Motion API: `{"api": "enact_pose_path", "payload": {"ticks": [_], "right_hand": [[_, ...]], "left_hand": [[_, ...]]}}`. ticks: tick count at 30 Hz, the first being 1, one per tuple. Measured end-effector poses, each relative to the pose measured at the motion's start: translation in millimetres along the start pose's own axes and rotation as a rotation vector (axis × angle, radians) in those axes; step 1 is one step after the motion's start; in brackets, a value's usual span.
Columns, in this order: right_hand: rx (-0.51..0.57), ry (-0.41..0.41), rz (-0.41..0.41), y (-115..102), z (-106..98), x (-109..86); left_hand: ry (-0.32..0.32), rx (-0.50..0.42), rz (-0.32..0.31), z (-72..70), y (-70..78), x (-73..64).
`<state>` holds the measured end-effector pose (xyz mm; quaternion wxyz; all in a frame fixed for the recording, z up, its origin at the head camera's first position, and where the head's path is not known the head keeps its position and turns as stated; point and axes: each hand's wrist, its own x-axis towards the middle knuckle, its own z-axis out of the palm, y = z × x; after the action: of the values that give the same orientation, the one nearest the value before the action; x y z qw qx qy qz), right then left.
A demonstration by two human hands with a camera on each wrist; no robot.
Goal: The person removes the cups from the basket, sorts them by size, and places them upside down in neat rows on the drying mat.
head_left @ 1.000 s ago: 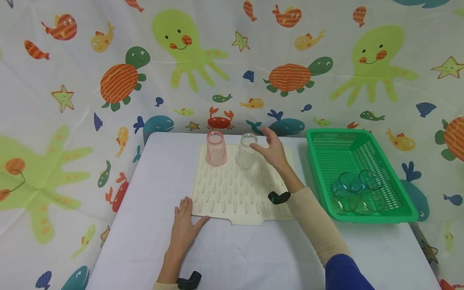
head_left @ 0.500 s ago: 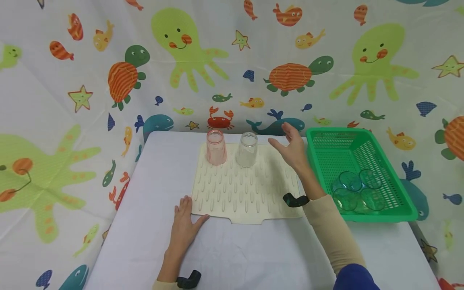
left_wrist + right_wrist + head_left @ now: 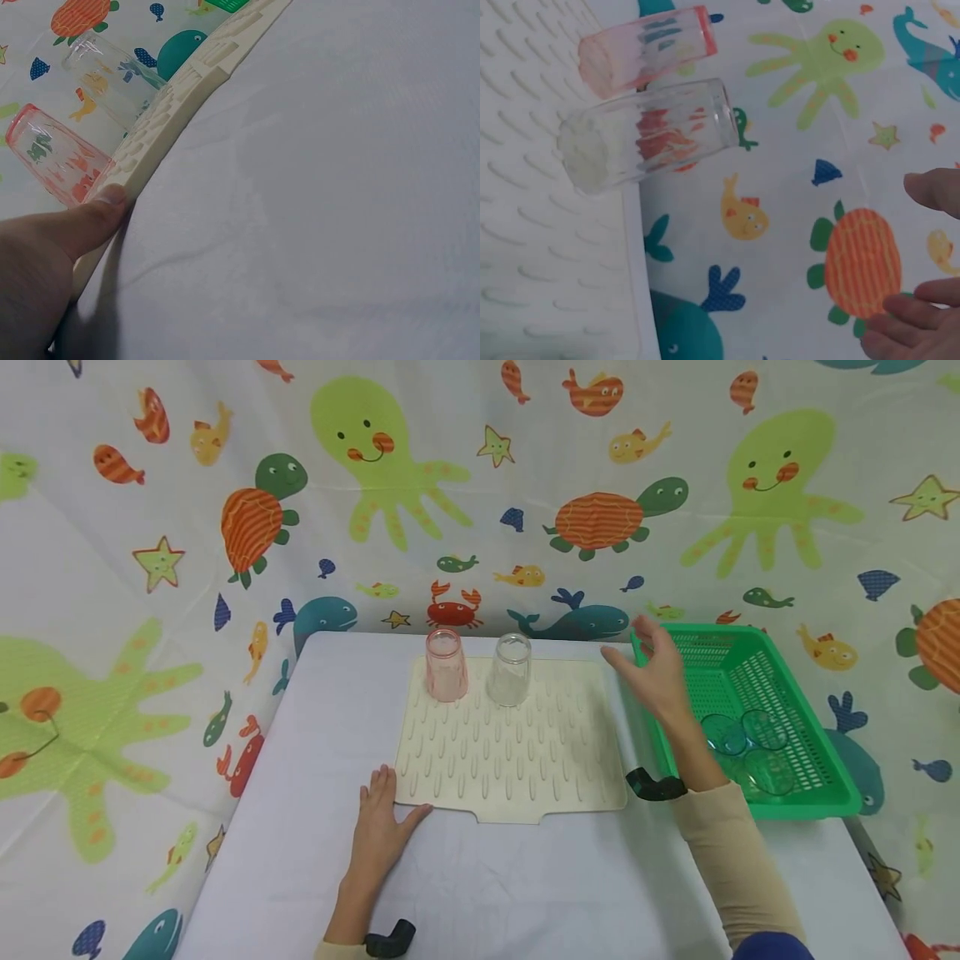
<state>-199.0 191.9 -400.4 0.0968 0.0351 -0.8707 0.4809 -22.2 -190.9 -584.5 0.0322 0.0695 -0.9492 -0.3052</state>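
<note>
A pink glass (image 3: pixel 447 667) and a colourless clear glass (image 3: pixel 510 672) stand upside down, side by side, at the back of the cream ridged drying mat (image 3: pixel 510 760). My left hand (image 3: pixel 377 839) lies at the mat's front left corner, fingers straight; in the left wrist view its thumb (image 3: pixel 97 217) touches the mat's edge. Over the left rim of the green basket (image 3: pixel 757 668) hovers my right hand (image 3: pixel 660 677), thumb and fingers apart and nothing between them. Several blue and green glasses (image 3: pixel 768 772) sit inside the basket, partly hidden by the right wrist.
A white cloth (image 3: pixel 480 893) covers the table. Behind it and at the sides hangs a curtain (image 3: pixel 420 602) printed with sea animals. The basket stands at the table's right, close beside the mat.
My right hand has left the clear glass and moved right, across the mat to the basket's left rim. The left hand and both glasses on the mat have stayed put.
</note>
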Motion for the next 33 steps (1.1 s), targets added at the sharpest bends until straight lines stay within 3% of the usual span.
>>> {"api": "enact_pose_path", "payload": {"ticks": [9, 20, 33], "right_hand": [[-0.078, 0.018, 0.07, 15, -35, -20.6], [-0.152, -0.006, 0.163, 44, -67, -48.6], [-0.354, -0.05, 0.143, 79, -84, -82.3]], "left_hand": [[-0.043, 0.002, -0.019, -0.7, 1.3, -0.3], [-0.037, 0.002, -0.021, -1.9, 0.5, -1.9], [-0.041, -0.01, -0.01, 1.2, -2.2, -0.5]]}}
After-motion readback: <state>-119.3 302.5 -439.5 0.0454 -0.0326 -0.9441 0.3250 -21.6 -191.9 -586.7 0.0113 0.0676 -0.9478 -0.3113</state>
